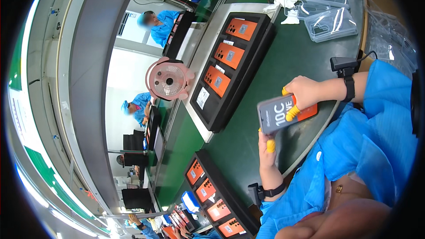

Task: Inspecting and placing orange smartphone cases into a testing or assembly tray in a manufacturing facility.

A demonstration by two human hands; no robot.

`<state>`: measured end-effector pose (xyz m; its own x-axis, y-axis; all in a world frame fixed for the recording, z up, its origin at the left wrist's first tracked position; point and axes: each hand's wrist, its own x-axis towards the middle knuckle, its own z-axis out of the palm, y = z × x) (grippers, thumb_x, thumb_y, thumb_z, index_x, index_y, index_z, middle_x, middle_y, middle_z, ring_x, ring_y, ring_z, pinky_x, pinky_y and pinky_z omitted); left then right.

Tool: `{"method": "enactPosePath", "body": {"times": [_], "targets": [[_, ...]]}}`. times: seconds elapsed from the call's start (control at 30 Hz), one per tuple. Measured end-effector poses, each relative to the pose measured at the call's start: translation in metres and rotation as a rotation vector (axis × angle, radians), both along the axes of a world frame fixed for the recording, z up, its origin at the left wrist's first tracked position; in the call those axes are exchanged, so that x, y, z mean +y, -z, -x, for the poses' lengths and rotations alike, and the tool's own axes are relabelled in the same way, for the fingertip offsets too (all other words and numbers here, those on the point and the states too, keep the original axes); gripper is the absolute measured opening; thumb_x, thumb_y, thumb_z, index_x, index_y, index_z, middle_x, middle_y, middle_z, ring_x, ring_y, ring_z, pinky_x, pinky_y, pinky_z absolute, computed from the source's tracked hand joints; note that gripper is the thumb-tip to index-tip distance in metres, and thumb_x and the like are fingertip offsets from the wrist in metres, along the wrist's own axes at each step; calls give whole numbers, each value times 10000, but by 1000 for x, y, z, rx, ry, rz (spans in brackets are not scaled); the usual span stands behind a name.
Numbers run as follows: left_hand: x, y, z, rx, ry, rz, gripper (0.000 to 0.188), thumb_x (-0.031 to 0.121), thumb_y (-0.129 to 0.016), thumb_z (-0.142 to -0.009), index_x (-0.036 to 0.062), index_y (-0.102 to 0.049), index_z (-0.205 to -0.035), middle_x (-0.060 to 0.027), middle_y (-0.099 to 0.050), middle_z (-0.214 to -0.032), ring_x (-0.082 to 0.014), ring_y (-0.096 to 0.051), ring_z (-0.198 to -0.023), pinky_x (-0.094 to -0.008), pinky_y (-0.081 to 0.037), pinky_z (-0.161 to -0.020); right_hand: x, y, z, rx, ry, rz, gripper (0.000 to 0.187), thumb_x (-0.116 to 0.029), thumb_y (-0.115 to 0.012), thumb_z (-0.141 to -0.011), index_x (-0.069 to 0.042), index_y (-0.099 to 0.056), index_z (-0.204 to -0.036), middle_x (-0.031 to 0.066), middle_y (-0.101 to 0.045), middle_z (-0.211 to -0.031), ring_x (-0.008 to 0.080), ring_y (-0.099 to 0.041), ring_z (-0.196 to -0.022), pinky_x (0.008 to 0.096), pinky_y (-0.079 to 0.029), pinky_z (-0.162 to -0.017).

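Note:
A smartphone (275,114) with a dark printed film over its front hangs tilted above the green table; an orange part shows at its near end. My right hand (304,92) is closed round that end, with yellow finger cots on its fingers. At the opposite end my left hand (267,150), also in yellow finger cots, has its fingertips at the phone's lower corner; part of its grip is hidden behind the phone. Past my hands, a black foam tray (248,77) holds several orange phones (230,55) in slots, camera side up.
A second black tray (221,194) of orange phones lies at the lower middle. Clear plastic cases (330,23) and white tissue (290,2) lie at the top right. A pink fan (169,79) stands beyond the first tray. Co-workers in blue (164,26) sit across the line.

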<state>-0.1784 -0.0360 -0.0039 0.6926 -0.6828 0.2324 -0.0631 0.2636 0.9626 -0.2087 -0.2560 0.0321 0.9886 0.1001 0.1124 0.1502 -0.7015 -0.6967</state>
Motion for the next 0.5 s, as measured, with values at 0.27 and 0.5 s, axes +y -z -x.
{"method": "enactPosePath", "body": {"times": [0.27,0.5], "targets": [[-33,19,-1,-238,-9,-561,263,156,-563,-775,-32,-523,-954,-75,-578,-905,-134,-514,-842,-264,-382,-754,26,3,-34,9,-63,-477,495,-371,-739,-536,8,-590,-818,111,-606,-717,197,-582,-639,278,-450,-609],[-20,40,-41,-422,-511,-465,124,5,-546,-749,-49,-527,-860,-76,-587,-787,-118,-553,-732,-239,-434,-657,63,-29,-65,-325,-9,-444,447,-335,-755,-512,5,-576,-740,126,-581,-652,223,-580,-611,286,-449,-579]]}}
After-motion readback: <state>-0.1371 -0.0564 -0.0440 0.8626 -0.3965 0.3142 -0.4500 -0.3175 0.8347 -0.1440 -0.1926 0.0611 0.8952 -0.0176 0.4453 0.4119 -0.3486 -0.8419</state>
